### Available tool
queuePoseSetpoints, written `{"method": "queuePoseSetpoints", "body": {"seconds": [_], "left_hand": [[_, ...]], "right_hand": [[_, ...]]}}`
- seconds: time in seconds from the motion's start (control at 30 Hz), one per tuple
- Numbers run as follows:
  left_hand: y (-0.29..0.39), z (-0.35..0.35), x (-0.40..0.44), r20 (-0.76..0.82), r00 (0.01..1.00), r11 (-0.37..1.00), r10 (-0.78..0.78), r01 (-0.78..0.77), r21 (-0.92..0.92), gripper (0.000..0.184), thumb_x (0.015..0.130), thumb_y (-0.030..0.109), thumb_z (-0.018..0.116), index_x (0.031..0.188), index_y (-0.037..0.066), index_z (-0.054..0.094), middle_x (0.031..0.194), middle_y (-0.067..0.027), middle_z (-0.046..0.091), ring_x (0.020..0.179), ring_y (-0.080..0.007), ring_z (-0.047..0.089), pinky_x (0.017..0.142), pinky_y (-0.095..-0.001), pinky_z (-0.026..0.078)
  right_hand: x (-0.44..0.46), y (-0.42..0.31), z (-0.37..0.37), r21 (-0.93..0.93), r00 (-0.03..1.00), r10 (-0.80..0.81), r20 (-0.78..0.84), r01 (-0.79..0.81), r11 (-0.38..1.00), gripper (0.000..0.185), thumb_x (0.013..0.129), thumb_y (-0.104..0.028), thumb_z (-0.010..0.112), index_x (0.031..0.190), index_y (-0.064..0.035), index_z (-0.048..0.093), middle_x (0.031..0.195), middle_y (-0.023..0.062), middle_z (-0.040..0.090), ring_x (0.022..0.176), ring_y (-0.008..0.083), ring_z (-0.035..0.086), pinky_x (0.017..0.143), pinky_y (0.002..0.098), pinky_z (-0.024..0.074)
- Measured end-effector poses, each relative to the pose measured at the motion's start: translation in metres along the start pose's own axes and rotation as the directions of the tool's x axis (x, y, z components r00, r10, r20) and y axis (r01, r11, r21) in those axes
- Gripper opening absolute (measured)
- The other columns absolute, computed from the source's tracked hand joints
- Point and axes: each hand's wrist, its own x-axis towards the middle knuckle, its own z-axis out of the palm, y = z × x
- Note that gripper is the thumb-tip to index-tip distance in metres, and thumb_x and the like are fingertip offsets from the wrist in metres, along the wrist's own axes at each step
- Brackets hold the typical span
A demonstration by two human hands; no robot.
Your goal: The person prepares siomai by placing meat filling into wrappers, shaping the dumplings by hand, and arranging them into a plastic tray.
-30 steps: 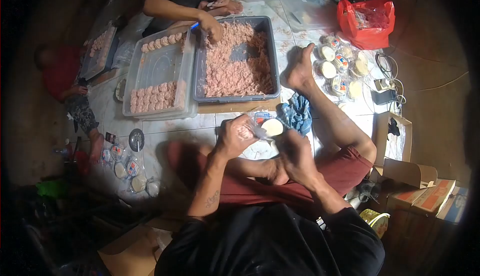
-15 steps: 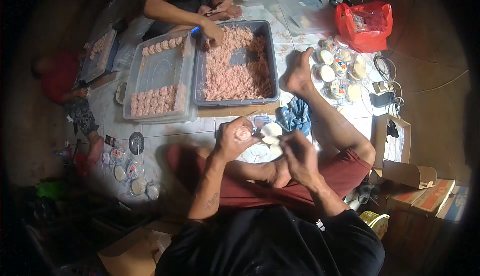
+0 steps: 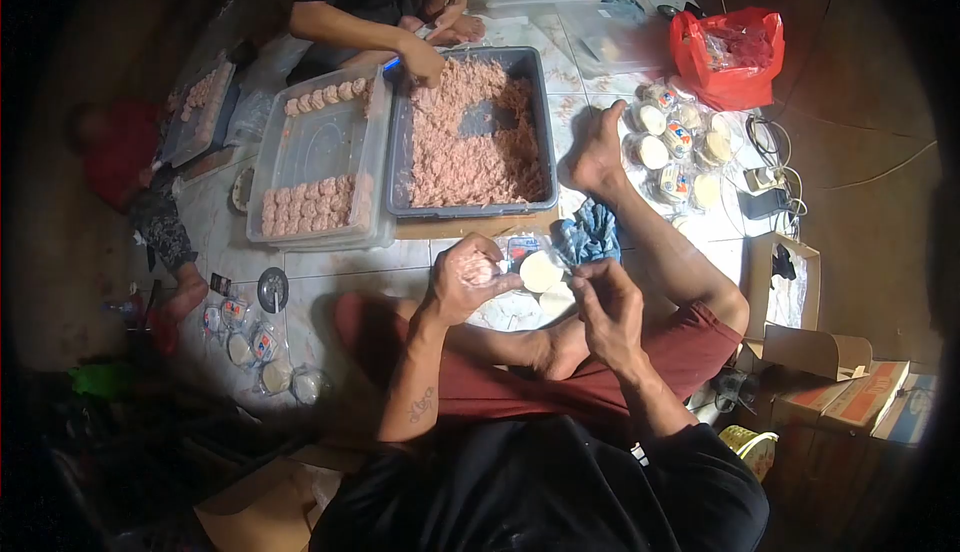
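Note:
My left hand [image 3: 465, 280] is curled around a lump of pink minced meat [image 3: 480, 271]. Its thumb reaches the left edge of a round, pale dough wrapper [image 3: 541, 272]. A second pale wrapper [image 3: 557, 300] shows just below, near my lap. To the right, my right hand [image 3: 609, 312] has its fingers pinched together beside the wrappers; whatever is between the fingertips, if anything, I cannot make out. Behind the wrappers lie a printed plastic packet [image 3: 523, 246] and a crumpled blue cloth [image 3: 588, 232].
Ahead stands a grey tub [image 3: 548, 152] of minced meat, with a co-worker's hand [image 3: 425, 62] in it. Left of it, a clear plastic box [image 3: 315, 147] holds rows of shaped meat pieces. Wrapped stacks of wrappers [image 3: 675, 139] and a red bag [image 3: 727, 62] are at right.
My right hand has drawn slightly right and down from the wrappers, its fingers less blurred. The upper wrapper has shifted slightly down. My left hand keeps the meat.

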Motion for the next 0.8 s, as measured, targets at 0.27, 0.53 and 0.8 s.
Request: {"method": "queuePoseSetpoints", "body": {"seconds": [0.27,0.53,0.8], "left_hand": [[-0.025,-0.029,-0.008,-0.205,0.978,0.993,-0.039,0.016,-0.114,0.052,0.074,0.011,0.089,0.115,0.001,0.06,0.085,0.0009,0.06,0.078,-0.0089,0.056,0.074,-0.0255,0.05],[-0.099,-0.09,-0.018,-0.441,0.891,0.994,-0.107,0.109,-0.022,0.038,0.083,0.032,0.084,0.091,0.001,0.063,0.078,0.0024,0.057,0.074,-0.0062,0.051,0.066,-0.0253,0.044],[-0.139,-0.078,-0.015,-0.479,0.862,0.943,-0.165,0.28,0.18,0.042,0.081,0.035,0.083,0.086,0.001,0.06,0.073,-0.0032,0.054,0.067,-0.0141,0.047,0.064,-0.0344,0.044]], "right_hand": [[0.051,-0.005,0.001,-0.484,0.967,-0.196,0.163,0.252,0.838,0.013,0.088,0.002,0.067,0.101,0.0019,0.064,0.084,0.0169,0.064,0.073,0.024,0.062,0.064,0.0363,0.0497],[0.188,0.052,0.008,-0.723,0.743,-0.222,0.632,0.668,0.175,0.014,0.087,-0.008,0.07,0.095,0.0027,0.068,0.076,0.018,0.067,0.078,0.037,0.064,0.076,0.0459,0.0518],[0.081,0.111,0.134,-0.706,0.791,0.028,0.611,0.529,0.471,0.058,0.093,-0.018,0.063,0.144,-0.0011,0.043,0.13,0.0355,0.053,0.11,0.0501,0.059,0.097,0.0507,0.0496]]}}
